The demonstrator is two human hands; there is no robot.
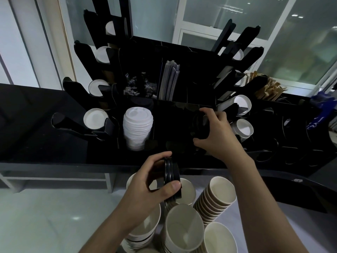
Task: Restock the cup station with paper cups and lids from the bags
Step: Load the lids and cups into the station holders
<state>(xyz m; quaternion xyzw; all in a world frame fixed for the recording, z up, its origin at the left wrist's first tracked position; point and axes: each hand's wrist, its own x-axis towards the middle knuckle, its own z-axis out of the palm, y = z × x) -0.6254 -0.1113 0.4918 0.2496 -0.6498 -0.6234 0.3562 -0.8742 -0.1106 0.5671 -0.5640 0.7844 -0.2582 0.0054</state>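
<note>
My right hand point(213, 132) grips a stack of black lids point(199, 127) inside the middle compartment of the black cup station point(76, 143). Lower down, my left hand point(155, 183) holds a few black lids point(170, 172) on edge, above the paper cup stacks. A stack of white lids point(137, 126) stands in the compartment to the left. Stacks of brown ribbed paper cups point(217, 194) with white insides crowd the bottom of the view; one stack point(184, 229) lies below my left hand.
Slanted cup holders on both sides of the station hold white-rimmed cups point(95, 118) point(243, 126). Behind are sachets point(140, 86), folded napkins point(169, 81) and wooden stirrers point(268, 86). A blue bag point(321, 110) lies at the far right. Glass panels stand behind.
</note>
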